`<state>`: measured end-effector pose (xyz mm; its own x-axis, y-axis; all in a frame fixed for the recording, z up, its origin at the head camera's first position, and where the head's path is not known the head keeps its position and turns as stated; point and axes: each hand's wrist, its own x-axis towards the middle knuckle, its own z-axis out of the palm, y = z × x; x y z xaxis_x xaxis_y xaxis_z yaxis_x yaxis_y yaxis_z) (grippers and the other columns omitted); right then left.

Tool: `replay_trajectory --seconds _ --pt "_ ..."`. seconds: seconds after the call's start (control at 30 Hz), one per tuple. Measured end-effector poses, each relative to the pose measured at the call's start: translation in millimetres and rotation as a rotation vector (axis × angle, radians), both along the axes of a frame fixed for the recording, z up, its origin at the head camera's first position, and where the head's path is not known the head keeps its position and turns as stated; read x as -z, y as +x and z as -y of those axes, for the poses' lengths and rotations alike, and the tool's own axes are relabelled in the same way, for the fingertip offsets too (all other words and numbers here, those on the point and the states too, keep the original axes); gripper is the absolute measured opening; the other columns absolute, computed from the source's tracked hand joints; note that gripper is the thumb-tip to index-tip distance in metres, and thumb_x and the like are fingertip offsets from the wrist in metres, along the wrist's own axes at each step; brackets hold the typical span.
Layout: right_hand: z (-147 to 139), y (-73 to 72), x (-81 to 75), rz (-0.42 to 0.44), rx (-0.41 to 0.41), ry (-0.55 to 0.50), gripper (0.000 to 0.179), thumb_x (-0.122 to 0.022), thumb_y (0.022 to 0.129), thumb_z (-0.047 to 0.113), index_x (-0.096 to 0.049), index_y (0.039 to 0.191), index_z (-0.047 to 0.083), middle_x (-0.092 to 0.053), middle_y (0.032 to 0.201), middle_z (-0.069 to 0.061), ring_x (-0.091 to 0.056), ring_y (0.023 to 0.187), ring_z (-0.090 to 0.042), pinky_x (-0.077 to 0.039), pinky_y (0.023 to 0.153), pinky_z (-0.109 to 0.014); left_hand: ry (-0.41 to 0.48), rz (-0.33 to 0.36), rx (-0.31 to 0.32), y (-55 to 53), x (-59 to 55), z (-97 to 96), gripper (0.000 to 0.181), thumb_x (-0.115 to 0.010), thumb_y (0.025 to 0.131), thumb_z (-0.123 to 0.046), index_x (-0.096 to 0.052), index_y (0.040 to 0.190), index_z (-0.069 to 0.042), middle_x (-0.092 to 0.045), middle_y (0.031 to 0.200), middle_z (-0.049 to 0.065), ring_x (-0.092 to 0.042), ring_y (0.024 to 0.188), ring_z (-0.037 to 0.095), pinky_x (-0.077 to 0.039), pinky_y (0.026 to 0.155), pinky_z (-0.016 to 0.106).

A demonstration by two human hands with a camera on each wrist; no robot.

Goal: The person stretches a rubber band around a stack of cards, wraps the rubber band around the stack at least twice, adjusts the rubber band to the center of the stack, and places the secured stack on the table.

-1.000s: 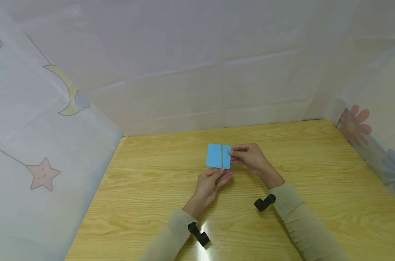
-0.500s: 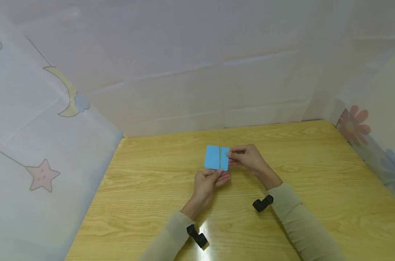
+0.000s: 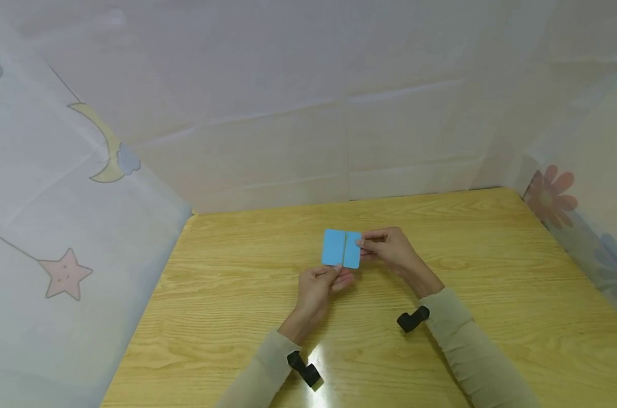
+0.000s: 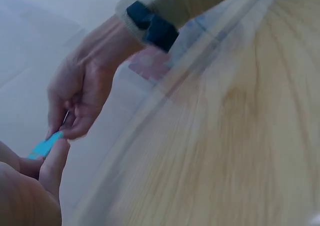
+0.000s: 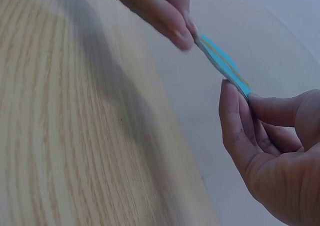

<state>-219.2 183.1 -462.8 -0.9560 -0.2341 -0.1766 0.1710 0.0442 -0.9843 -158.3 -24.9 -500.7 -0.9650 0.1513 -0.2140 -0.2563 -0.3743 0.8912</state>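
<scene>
A thin light-blue card [image 3: 333, 247] with rounded corners is held up over the table. Round it, right of its middle, runs a narrow yellowish rubber band [image 3: 344, 249]. My right hand [image 3: 394, 249] pinches the card's right edge between thumb and fingers. At the near edge, my left hand [image 3: 315, 288] has its thumb tip right where the band crosses, with its fingers behind. Seen edge-on in the right wrist view, the card [image 5: 220, 60] sits between both hands, the band [image 5: 227, 64] lying lengthwise along it. The left wrist view shows only a small bit of the card [image 4: 46, 145].
A wood-grain table [image 3: 211, 306] lies under both arms. Pale printed sheets [image 3: 288, 113] stand behind it and at both sides, with a moon, a star and flowers on them. Each sleeve cuff carries a small black device [image 3: 412, 319].
The left hand has shifted slightly left and toward me along the card's near edge. The band's two strands, apart at first, now look like one line. The right hand keeps its pinch.
</scene>
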Motion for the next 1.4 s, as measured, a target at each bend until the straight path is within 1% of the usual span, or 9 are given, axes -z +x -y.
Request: replay_trajectory --seconds 0.1,0.23,0.4,0.57,0.7,0.87,1.1,1.27,1.4 --pt "-1.3 -0.4 -0.7 0.008 0.002 0.003 0.040 -0.068 0.102 0.005 -0.060 0.133 -0.019 -0.077 0.097 -0.005 -0.078 0.080 -0.011 -0.069 0.087 -0.040 -0.005 0.007 0.001 -1.3 -0.2 5.4 0.022 -0.065 0.103 -0.003 -0.069 0.111 0.018 -0.079 0.099 0.023 -0.079 0.103 0.039 -0.067 0.094 0.040" --pt "-3.5 -1.1 -3.3 0.006 -0.001 0.015 0.041 -0.068 0.102 0.006 -0.060 0.134 -0.018 -0.077 0.100 -0.006 -0.078 0.082 -0.011 -0.069 0.089 -0.040 0.010 0.024 0.050 -3.6 -1.9 7.4 0.026 -0.067 0.103 -0.006 -0.069 0.113 0.017 -0.079 0.102 0.020 -0.079 0.105 0.035 -0.065 0.098 0.039" --pt "-6.2 -1.8 -6.2 0.015 0.008 0.014 0.039 -0.066 0.103 0.005 -0.060 0.134 -0.018 -0.077 0.100 -0.006 -0.078 0.082 -0.011 -0.069 0.084 -0.034 0.041 0.055 0.082 -5.6 -3.3 2.7 0.026 -0.067 0.103 -0.008 -0.070 0.111 0.017 -0.078 0.101 0.016 -0.080 0.102 0.029 -0.065 0.099 0.039" --pt "-4.2 -3.4 -7.3 0.015 0.007 0.002 0.038 -0.066 0.103 0.005 -0.061 0.132 -0.019 -0.078 0.097 -0.004 -0.079 0.082 -0.012 -0.069 0.086 -0.036 0.046 0.054 0.110 -7.5 -4.4 -4.0 0.029 -0.067 0.104 -0.009 -0.070 0.116 0.017 -0.078 0.103 0.017 -0.080 0.103 0.027 -0.064 0.101 0.039" --pt "-2.4 -2.5 -7.8 0.022 0.002 0.023 0.040 -0.067 0.103 0.006 -0.060 0.134 -0.018 -0.078 0.099 -0.005 -0.078 0.082 -0.011 -0.067 0.092 -0.044 0.044 0.062 0.089 -7.8 -4.2 -7.6 0.029 -0.067 0.103 -0.009 -0.070 0.117 0.016 -0.079 0.099 0.016 -0.081 0.099 0.027 -0.065 0.098 0.038" --pt "-4.1 -1.4 -8.4 0.018 -0.007 0.037 0.041 -0.067 0.103 0.006 -0.059 0.136 -0.018 -0.078 0.101 -0.008 -0.078 0.082 -0.012 -0.067 0.093 -0.045 0.036 0.067 0.054 -6.6 -4.8 -6.1 0.028 -0.069 0.102 -0.008 -0.071 0.114 0.018 -0.080 0.095 0.016 -0.081 0.094 0.026 -0.066 0.096 0.039" --pt "-5.3 -3.1 -8.4 0.007 -0.015 0.033 0.041 -0.067 0.103 0.006 -0.059 0.135 -0.018 -0.079 0.102 -0.008 -0.079 0.082 -0.012 -0.069 0.088 -0.040 0.051 0.066 0.064 -7.8 -4.0 -3.6 0.027 -0.069 0.102 -0.007 -0.071 0.113 0.018 -0.080 0.096 0.016 -0.081 0.093 0.024 -0.066 0.096 0.038" --pt "-6.4 -3.6 -8.0 0.004 -0.025 0.052 0.040 -0.067 0.103 0.007 -0.060 0.134 -0.017 -0.078 0.102 -0.007 -0.078 0.083 -0.013 -0.067 0.093 -0.047 0.051 0.075 0.084 -7.5 -3.1 -4.7 0.030 -0.068 0.102 -0.007 -0.069 0.117 0.019 -0.080 0.096 0.015 -0.081 0.094 0.023 -0.066 0.097 0.038" --pt "-7.2 -3.1 -7.6 -0.004 -0.038 0.059 0.042 -0.067 0.103 0.008 -0.059 0.135 -0.017 -0.078 0.105 -0.009 -0.079 0.085 -0.013 -0.066 0.095 -0.047 0.055 0.085 0.093 -7.0 -3.3 -4.8 0.030 -0.067 0.103 -0.006 -0.068 0.118 0.020 -0.080 0.094 0.013 -0.081 0.094 0.022 -0.066 0.098 0.038"
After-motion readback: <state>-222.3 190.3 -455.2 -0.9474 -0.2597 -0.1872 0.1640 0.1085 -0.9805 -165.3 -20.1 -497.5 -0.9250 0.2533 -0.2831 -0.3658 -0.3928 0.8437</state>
